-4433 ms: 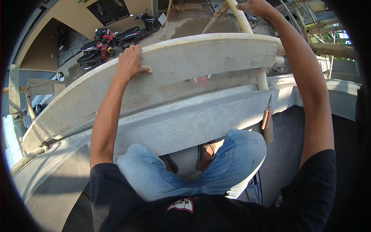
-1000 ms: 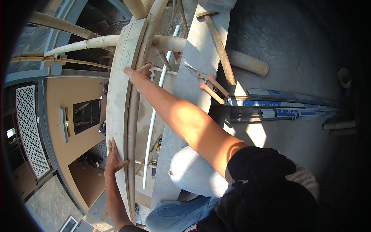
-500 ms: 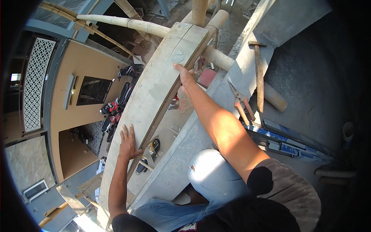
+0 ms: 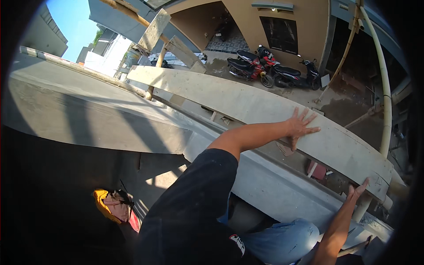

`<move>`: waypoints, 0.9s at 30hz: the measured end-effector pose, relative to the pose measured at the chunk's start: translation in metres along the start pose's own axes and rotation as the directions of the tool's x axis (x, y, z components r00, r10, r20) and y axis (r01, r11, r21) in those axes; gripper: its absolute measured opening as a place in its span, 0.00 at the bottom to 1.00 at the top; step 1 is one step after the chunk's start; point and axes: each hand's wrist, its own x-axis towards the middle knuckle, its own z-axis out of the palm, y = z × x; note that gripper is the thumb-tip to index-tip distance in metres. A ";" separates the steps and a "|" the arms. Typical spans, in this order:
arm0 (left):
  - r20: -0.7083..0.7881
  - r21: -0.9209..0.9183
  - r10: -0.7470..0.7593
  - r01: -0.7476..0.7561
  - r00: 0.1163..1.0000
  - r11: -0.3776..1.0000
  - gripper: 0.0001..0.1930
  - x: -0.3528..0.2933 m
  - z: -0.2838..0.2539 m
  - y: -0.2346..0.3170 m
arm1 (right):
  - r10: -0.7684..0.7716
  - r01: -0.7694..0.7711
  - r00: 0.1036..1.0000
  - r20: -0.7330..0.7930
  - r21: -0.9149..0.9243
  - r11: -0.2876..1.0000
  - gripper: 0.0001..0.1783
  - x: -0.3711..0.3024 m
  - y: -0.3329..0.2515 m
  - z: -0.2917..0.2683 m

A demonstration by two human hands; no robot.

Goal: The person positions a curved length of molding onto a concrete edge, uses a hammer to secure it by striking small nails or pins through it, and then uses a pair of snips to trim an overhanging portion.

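Observation:
A long pale board runs across the view, its near side beside a grey concrete ledge with a gap between them. My left hand lies on the board with its fingers spread wide and nothing in them. At the board's right end, my right hand grips the near edge, thumb on top; its other fingers are mostly hidden. Both forearms are stretched out over the ledge, and my knee in blue jeans is bent close to it.
Bamboo poles stand beyond the board's right end. Several motorbikes are parked on the ground below, by a tan wall. A yellow and brown bag lies on the shaded floor at lower left. Short planks are fixed to bamboo at upper left.
My view has swung far to the left; the hammer and the snips have left the picture and the bag has come in. Both hands remain on the board, the left with its fingers spread wider.

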 end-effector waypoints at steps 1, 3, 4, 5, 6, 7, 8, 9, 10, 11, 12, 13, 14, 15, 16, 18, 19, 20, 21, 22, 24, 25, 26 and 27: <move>-0.019 0.003 0.000 0.000 1.000 1.000 0.78 -0.001 0.001 0.001 | -0.011 0.011 1.000 -0.015 0.000 1.000 0.40 0.001 -0.004 -0.003; -0.033 -0.007 0.000 0.000 0.999 1.000 0.78 0.001 0.008 -0.002 | 0.025 -0.025 1.000 -0.005 0.004 1.000 0.40 0.002 -0.010 -0.006; -0.046 -0.002 0.007 -0.007 0.999 1.000 0.77 -0.001 0.010 -0.005 | 0.057 -0.057 0.998 0.005 0.024 0.998 0.40 0.003 -0.009 -0.005; -0.046 -0.008 0.007 -0.007 0.999 1.000 0.77 -0.006 0.012 -0.011 | 0.057 -0.057 0.998 0.002 0.018 0.998 0.40 0.003 -0.003 -0.005; -0.030 -0.017 0.013 -0.013 0.999 1.000 0.77 -0.009 0.009 -0.018 | 0.037 -0.037 0.999 -0.013 -0.007 0.999 0.40 -0.003 0.003 0.000; -0.011 -0.026 0.024 -0.024 1.000 0.999 0.76 -0.010 0.008 -0.023 | 0.015 -0.016 0.999 -0.031 -0.029 0.999 0.40 -0.005 0.005 0.002; -0.006 -0.028 0.038 -0.038 0.999 0.999 0.76 -0.010 0.006 -0.027 | 0.008 -0.009 0.999 -0.043 -0.025 1.000 0.40 -0.008 0.008 0.004; -0.016 -0.008 0.055 -0.055 0.998 0.998 0.76 0.001 -0.005 -0.030 | 0.001 -0.001 1.000 -0.007 -0.012 1.000 0.40 -0.006 0.002 0.008; -0.018 0.008 0.088 -0.087 0.996 0.996 0.75 0.016 -0.016 -0.024 | -0.015 0.014 1.000 0.011 0.003 1.000 0.41 -0.005 -0.011 0.004; 0.004 0.025 0.075 -0.075 0.997 0.997 0.75 0.027 -0.020 -0.022 | -0.016 0.017 0.999 0.027 -0.039 0.999 0.42 -0.025 -0.008 0.010; -0.003 0.046 0.121 -0.121 0.993 0.992 0.74 0.042 -0.034 -0.013 | 0.020 -0.023 0.995 0.097 0.030 0.999 0.43 -0.033 -0.018 0.012; -0.020 0.014 0.129 -0.129 0.991 0.992 0.72 0.044 -0.035 -0.012 | -0.013 0.011 0.997 0.070 0.028 1.000 0.43 -0.029 -0.025 0.010; -0.097 -0.068 0.086 -0.092 0.992 0.993 0.70 0.034 -0.020 -0.026 | -0.061 0.061 0.997 0.049 -0.004 0.998 0.41 -0.024 -0.012 0.015; -0.191 -0.066 -0.044 0.032 0.981 0.997 0.68 0.023 -0.006 -0.044 | -0.127 0.128 0.991 0.048 -0.024 0.991 0.39 -0.023 0.008 0.030; -0.219 -0.123 -0.188 0.164 0.958 0.979 0.64 0.013 -0.002 -0.067 | -0.124 0.126 0.991 0.048 -0.037 0.991 0.37 -0.036 0.030 0.052; -0.092 -0.224 -0.331 0.305 0.939 0.926 0.51 0.020 -0.019 -0.090 | -0.171 0.173 0.981 0.097 -0.011 0.985 0.40 -0.026 0.029 0.060; -0.048 -0.249 -0.337 0.315 0.940 0.916 0.52 0.029 -0.021 -0.097 | -0.131 0.132 0.985 0.109 -0.008 0.991 0.40 -0.022 0.022 0.058; -0.222 -0.264 -0.278 0.217 0.934 0.940 0.50 0.034 -0.016 -0.093 | -0.164 0.169 0.976 0.142 -0.024 0.985 0.40 -0.023 0.016 0.053; -0.241 -0.285 -0.246 0.174 0.939 0.943 0.46 0.042 -0.024 -0.078 | -0.170 0.171 0.980 0.105 -0.004 0.985 0.39 -0.027 0.008 0.043; -0.238 -0.287 -0.219 0.147 0.946 0.947 0.46 0.050 -0.019 -0.069 | -0.190 0.191 0.978 0.084 0.000 0.982 0.39 -0.034 0.001 0.034; -0.250 -0.290 -0.176 0.100 0.952 0.952 0.45 0.052 -0.013 -0.063 | -0.143 0.144 0.988 0.054 -0.018 0.989 0.38 -0.046 -0.002 0.029; -0.275 -0.284 -0.176 0.095 0.945 0.954 0.44 0.050 -0.011 -0.062 | -0.177 0.178 0.983 0.042 -0.037 0.983 0.38 -0.049 0.003 0.031; -0.279 -0.287 -0.173 0.090 0.944 0.954 0.44 0.051 -0.012 -0.063 | -0.183 0.185 0.982 0.043 -0.040 0.982 0.38 -0.048 0.001 0.038; -0.307 -0.294 -0.186 0.092 0.933 0.951 0.44 0.048 -0.012 -0.065 | -0.173 0.174 0.984 0.049 -0.024 0.984 0.38 -0.047 0.004 0.038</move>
